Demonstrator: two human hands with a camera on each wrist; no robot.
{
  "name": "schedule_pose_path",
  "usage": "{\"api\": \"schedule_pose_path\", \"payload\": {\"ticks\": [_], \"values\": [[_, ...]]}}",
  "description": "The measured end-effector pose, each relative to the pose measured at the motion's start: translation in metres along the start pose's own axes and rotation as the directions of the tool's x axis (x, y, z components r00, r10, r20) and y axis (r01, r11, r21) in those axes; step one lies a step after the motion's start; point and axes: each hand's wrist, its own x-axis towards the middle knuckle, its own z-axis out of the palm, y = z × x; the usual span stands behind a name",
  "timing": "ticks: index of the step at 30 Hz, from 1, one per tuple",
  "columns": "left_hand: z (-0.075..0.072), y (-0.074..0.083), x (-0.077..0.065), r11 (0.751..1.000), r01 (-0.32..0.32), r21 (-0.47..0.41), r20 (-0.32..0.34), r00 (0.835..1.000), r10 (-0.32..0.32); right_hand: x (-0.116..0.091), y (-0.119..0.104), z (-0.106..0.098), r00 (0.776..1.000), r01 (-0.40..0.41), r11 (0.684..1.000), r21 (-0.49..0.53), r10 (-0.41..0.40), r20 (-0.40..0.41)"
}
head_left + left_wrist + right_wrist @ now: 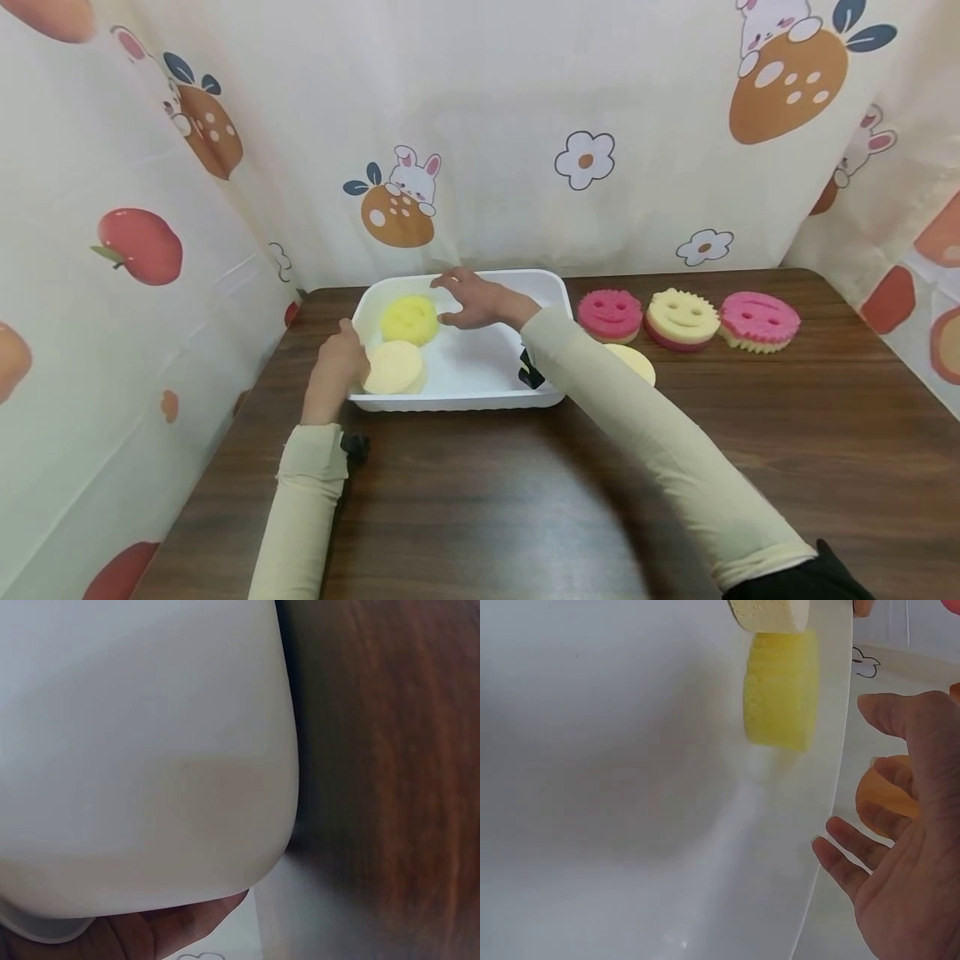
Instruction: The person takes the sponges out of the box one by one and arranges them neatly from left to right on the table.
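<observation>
A white tray (480,367) stands near the back of the table. At its left end my left hand (341,367) grips the rim; in the left wrist view the fingers (180,926) lie along the outside of the wall. Over the tray's far half is my right hand (480,302), its fingers spread and nothing held. Just left of that hand lies a bright yellow round sponge (409,320). A cream round sponge (394,367) lies in front of it, by the left hand. In the right wrist view the yellow sponge (781,694) is apart from the fingers.
Right of the tray, three two-layered smiley sponges sit in a row: pink on top (609,314), cream on top (682,317) and pink on top (760,320). Another cream round sponge (633,363) is partly hidden by the right sleeve. A printed curtain (495,217) hangs behind the table.
</observation>
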Motion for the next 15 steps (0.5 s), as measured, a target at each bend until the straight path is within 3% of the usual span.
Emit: {"api": "schedule_pose_path", "payload": {"ticks": [15], "values": [[-0.001,0.0,-0.003,1.0,-0.006,0.0,-0.012,1.0,0.006,0.013,-0.007,0.01,1.0,-0.001,1.0,0.02,0.001,0.023]]}}
